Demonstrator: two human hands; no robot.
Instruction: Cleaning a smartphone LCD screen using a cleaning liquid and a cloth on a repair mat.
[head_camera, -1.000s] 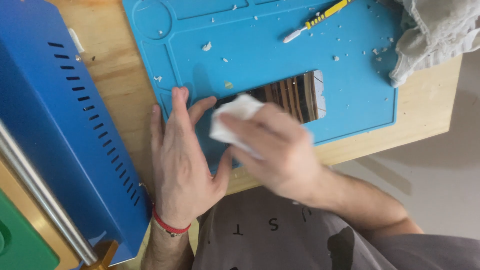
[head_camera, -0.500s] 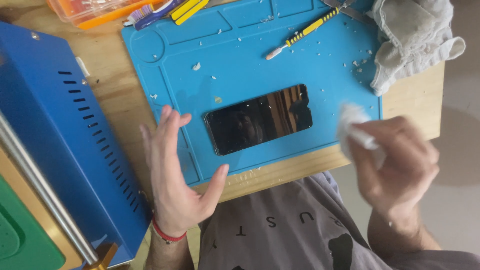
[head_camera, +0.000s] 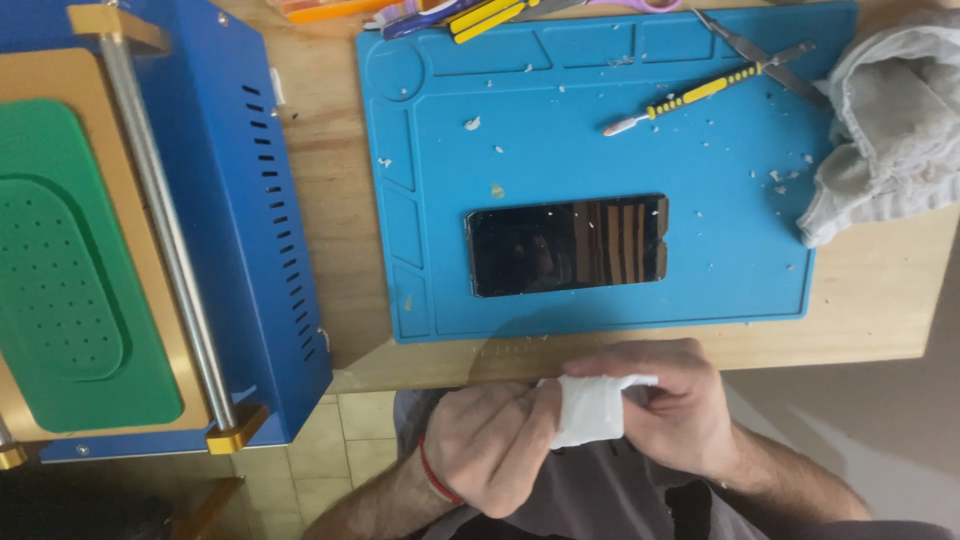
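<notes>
At the bottom centre of the frame, both hands meet over the person's lap, off the table edge. The left hand (head_camera: 490, 445), with a red band at the wrist, and the right hand (head_camera: 665, 405) both pinch a small white wipe (head_camera: 590, 408) between them, fingers closed on it.

Just above, in the middle of the frame, a dark phone screen (head_camera: 567, 245) lies flat on the blue work mat (head_camera: 700, 130), untouched; white crumbs are scattered over the mat. The shallow compartments along its top and left edges look nearly bare.

Farther up, a yellow-handled pick (head_camera: 690, 98) and metal tweezers (head_camera: 760, 58) lie on the mat at upper right, beside a crumpled grey cloth (head_camera: 890, 120). A blue machine (head_camera: 260, 200) with a green pad (head_camera: 70, 290) fills the left side.
</notes>
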